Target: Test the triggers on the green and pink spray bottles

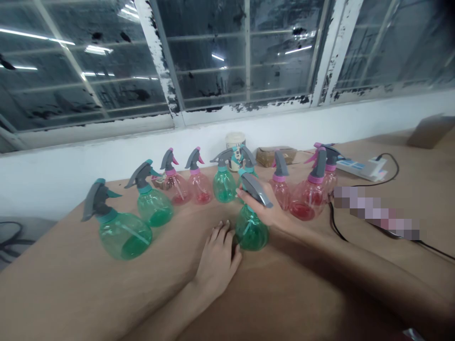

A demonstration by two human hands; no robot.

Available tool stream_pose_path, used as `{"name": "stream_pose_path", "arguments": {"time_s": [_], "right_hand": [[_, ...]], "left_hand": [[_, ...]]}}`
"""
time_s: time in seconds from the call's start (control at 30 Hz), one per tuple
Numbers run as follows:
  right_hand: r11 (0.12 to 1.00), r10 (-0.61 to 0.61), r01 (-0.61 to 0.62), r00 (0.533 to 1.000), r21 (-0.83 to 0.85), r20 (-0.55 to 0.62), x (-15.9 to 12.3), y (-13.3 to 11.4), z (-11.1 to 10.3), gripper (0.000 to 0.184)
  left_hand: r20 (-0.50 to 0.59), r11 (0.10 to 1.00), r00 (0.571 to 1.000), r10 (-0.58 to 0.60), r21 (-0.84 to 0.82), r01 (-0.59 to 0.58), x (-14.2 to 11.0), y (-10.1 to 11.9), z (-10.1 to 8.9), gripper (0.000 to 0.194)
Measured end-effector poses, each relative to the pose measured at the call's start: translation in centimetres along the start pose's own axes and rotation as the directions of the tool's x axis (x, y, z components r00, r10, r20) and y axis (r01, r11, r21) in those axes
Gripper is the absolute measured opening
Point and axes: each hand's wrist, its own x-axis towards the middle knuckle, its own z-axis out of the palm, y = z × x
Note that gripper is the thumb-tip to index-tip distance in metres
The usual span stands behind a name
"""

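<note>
My right hand [267,206] is wrapped around the neck of a green spray bottle [251,233], just below its grey trigger head. The bottle stands upright, and its base looks to be on the table; some of its neck is hidden by my fingers. Flat on the table to its left lies my left hand [217,255], fingers stretched out, thumb close to the bottle's base. Beyond my hands, a green spray bottle [223,185] stands beside another partly hidden one. Pink spray bottles [200,187] stand left of these, and more pink ones, including a large one [306,203], stand to the right.
Two green spray bottles [125,237] stand at the left of the brown table [64,284]. At the back are a paper cup [235,139] and a brown package [276,156]. A white power strip [366,168] with black cables lies at the right, near a blurred-out object.
</note>
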Motion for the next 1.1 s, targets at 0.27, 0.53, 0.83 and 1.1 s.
{"name": "stream_pose_path", "arguments": {"time_s": [0.27,0.53,0.83,1.1], "right_hand": [[0.999,0.048,-0.049,0.998,0.014,0.031,0.60,-0.22,0.26,0.005],[0.996,0.035,-0.033,0.999,0.080,-0.019,-0.13,0.24,0.51,0.017],[0.998,0.028,-0.027,1.000,0.058,-0.013,-0.15,0.28,0.52,0.017],[0.998,0.042,-0.041,0.999,0.057,-0.009,-0.24,0.49,0.57,0.018]], "left_hand": [[0.008,1.000,1.000,0.006,0.015,-0.006,0.08,0.11,-0.04,0.031],[0.009,1.000,1.000,-0.005,0.001,0.005,0.04,-0.01,0.04,0.033],[0.024,1.000,1.000,-0.004,0.013,0.004,0.02,0.05,-0.09,0.033],[-0.016,1.000,1.000,0.007,-0.011,-0.007,-0.05,-0.06,0.16,0.033]]}}
